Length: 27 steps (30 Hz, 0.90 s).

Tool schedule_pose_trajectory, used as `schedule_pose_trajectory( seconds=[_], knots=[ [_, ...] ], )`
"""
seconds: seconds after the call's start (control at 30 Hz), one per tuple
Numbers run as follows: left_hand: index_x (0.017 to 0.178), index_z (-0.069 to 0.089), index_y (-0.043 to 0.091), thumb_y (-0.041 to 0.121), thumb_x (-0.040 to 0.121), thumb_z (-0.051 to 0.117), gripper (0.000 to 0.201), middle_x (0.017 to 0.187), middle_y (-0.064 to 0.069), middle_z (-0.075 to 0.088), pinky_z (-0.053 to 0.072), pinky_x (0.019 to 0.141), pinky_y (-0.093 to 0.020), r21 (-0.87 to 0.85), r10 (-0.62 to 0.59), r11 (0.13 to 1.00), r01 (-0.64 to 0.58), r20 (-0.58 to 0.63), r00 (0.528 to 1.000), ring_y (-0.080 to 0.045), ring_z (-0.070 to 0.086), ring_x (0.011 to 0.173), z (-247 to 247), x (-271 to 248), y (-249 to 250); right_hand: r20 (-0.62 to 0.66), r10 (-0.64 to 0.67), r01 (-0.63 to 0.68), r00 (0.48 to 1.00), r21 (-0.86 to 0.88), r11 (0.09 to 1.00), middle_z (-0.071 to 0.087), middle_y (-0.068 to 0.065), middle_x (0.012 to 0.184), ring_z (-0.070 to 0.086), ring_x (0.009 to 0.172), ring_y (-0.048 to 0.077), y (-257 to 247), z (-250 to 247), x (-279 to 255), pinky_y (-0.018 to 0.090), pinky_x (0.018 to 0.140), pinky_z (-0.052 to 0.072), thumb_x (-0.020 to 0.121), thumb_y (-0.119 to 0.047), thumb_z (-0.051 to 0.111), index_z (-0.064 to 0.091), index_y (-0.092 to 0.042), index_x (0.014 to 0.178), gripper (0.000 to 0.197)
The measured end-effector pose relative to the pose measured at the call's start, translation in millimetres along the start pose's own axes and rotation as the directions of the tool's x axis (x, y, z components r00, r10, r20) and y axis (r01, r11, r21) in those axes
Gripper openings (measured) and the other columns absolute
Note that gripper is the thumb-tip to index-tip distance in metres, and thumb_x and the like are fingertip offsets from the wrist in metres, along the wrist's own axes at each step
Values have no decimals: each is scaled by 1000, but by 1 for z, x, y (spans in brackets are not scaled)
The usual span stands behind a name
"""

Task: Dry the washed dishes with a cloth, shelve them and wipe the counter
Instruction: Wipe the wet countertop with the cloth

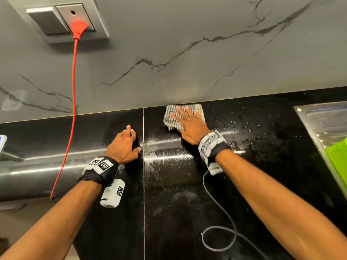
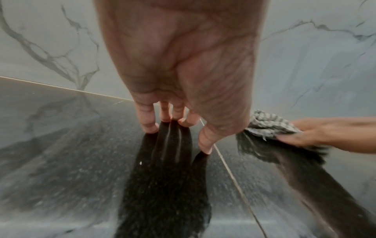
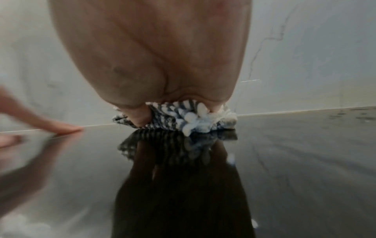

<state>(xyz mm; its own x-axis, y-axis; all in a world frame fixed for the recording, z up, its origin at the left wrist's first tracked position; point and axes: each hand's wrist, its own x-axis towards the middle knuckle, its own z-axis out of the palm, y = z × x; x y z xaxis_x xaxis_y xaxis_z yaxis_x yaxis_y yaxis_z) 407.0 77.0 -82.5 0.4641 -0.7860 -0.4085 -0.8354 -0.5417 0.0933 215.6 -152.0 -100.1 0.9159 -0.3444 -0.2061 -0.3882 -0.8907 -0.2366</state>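
A grey-and-white striped cloth (image 1: 169, 115) lies on the wet black counter (image 1: 178, 194), right against the marble wall. My right hand (image 1: 185, 121) lies flat on the cloth with its fingers spread and straight, pressing it down. In the right wrist view the cloth (image 3: 173, 120) bunches under my palm (image 3: 154, 64). To the left of the counter's seam, my left hand (image 1: 126, 143) rests on bare counter and holds nothing. Its fingertips (image 2: 150, 127) touch the glossy surface, and the cloth (image 2: 266, 125) is just to their right. No dishes are in view.
Water droplets (image 1: 251, 124) speckle the counter right of the cloth. A steel sink rim (image 1: 319, 117) and a green object (image 1: 338, 158) sit at the far right. A red cable (image 1: 73, 94) hangs from a wall socket (image 1: 78, 25) down over the counter's left part. A grey wrist cable (image 1: 221, 233) loops nearby.
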Motion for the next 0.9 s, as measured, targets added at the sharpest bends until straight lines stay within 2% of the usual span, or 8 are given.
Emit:
schedule_pose_trajectory(
  seconds=[0.1,0.17,0.27,0.37,0.47,0.6,0.77,0.9],
  knots=[
    [149,32,-1,37,95,62,73,166,-25,13,35,117,-49,-16,-8,1000,8,-4,1000,-44,33,143,-3,-2,6,-31,-217,219,976,78,973,11,13,170,-2,156,40,-46,24,-70,55,120,-19,95,-17,50,19,-27,163,76],
    [150,30,-2,36,95,63,75,166,-25,11,34,117,-48,-16,-22,1000,22,17,1000,-44,33,143,-8,-2,9,5,-416,412,909,116,904,11,10,171,-6,157,37,-83,44,-131,50,120,-23,88,-15,52,23,-27,163,81],
    [152,27,-3,36,95,63,78,166,-28,9,33,118,-45,-1,-39,999,39,41,998,-44,33,144,-14,-3,14,145,-499,486,855,113,866,-3,-1,173,-9,159,27,-101,60,-162,39,120,-25,93,-20,50,15,-36,163,80],
    [152,28,-4,30,93,66,78,165,-29,10,35,116,-44,7,-31,1000,30,73,997,-45,37,141,-20,1,11,150,-466,460,872,77,885,5,3,172,0,159,31,-91,37,-103,44,123,-19,88,-27,31,22,-31,163,76],
    [157,22,1,14,87,68,84,168,-23,5,35,117,-43,-18,-1,1000,3,128,992,-42,33,145,-22,4,-1,161,-310,316,937,-12,949,4,7,172,3,158,37,-80,17,-26,59,127,6,95,-21,49,16,-31,164,78],
    [161,14,6,11,83,70,97,169,-18,4,36,117,-42,13,12,1000,-14,131,991,-39,31,147,-18,6,-6,149,-232,243,961,-60,968,-1,6,173,2,158,34,-87,6,28,57,127,6,99,-25,56,8,-34,164,81],
    [159,16,6,17,81,74,98,167,-18,13,46,108,-49,110,-12,994,-6,168,986,-37,37,142,-23,10,0,49,-139,140,989,-14,990,7,7,172,9,158,33,-8,-24,28,50,127,8,94,-10,56,13,-30,164,85],
    [156,20,4,19,81,75,94,167,-17,9,49,104,-48,177,-15,984,-16,172,985,-38,38,139,-24,11,4,79,-26,26,997,-1,1000,-2,6,173,3,158,39,30,-27,-3,61,125,11,97,-16,56,5,-34,164,87]
  ],
)
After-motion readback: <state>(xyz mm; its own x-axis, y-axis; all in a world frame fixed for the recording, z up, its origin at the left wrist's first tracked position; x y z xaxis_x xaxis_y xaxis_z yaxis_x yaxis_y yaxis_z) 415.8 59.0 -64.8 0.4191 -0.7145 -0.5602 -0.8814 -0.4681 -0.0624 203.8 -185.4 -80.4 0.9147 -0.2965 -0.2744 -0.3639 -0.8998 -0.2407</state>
